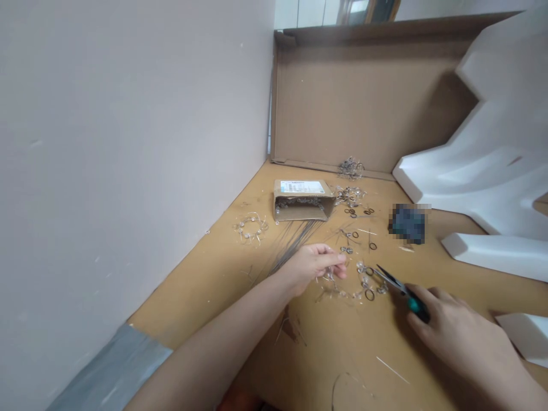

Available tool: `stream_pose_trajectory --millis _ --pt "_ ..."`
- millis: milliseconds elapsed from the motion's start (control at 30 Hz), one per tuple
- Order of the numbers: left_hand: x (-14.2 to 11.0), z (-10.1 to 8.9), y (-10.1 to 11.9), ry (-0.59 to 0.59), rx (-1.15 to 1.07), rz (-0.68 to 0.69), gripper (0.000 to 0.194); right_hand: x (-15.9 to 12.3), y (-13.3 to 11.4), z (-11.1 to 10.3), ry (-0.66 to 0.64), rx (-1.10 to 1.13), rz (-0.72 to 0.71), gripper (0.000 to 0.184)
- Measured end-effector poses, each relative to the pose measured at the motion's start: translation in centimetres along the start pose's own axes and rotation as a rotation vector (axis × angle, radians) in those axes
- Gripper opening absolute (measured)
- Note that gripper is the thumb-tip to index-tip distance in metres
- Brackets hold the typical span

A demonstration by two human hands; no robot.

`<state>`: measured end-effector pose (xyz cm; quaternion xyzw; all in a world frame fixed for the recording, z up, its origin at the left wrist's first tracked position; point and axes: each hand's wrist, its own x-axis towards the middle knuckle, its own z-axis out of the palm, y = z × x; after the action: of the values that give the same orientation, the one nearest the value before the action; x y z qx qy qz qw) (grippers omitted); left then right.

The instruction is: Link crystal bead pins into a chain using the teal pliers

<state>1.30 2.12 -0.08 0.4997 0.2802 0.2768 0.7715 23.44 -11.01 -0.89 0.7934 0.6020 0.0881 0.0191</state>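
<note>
Green-black pliers point(404, 290); white-labelled brown box point(329, 191)

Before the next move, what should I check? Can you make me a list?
1. Left hand has the beaded wire: ok, pinched in its fingers.
2. Right hand has the green-handled tool: ok, gripped.
3. Tool tips away from the left fingers: ok, there's a gap.
4. Loose wires well away from the left hand: not ok, they lie close by.
5. Wire end fastened: cannot tell, too small to see.
</note>
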Motion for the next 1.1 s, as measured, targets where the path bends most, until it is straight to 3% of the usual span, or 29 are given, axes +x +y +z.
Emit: stream_pose_trajectory --millis 333,433,500,567,667,800,1100 --pt "-0.5 0.8 0.3 0.065 0.191 0.062 0.030 1.4 -1.1 1.7 0.116 0.081 -0.164 0.042" --pt "-0.6 0.9 0.3 0.040 0.206 0.095 0.027 1.5 -1.3 1.1 0.179 0.171 -0.184 0.045" --pt "-0.6 0.8 0.2 0.021 0.215 0.105 0.027 1.6 -2.0 -0.2 0.215 0.381 -0.173 0.043" --pt "-0.6 0.7 0.2 0.008 0.239 0.109 0.027 1.8 -3.2 -1.8 0.166 0.686 -0.111 0.037" --pt "-0.6 0.6 0.1 -0.014 0.268 0.120 0.026 2.3 -5.5 -3.2 -0.070 1.035 -0.044 0.033" --pt "-0.5 0.4 -0.2 -0.014 0.323 0.119 0.025 2.6 -7.5 -2.4 -0.113 1.405 0.096 0.030" --pt "-0.1 0.4 0.4 0.125 0.238 0.179 0.026 2.4 -5.9 -0.7 -0.193 1.776 0.365 0.035"
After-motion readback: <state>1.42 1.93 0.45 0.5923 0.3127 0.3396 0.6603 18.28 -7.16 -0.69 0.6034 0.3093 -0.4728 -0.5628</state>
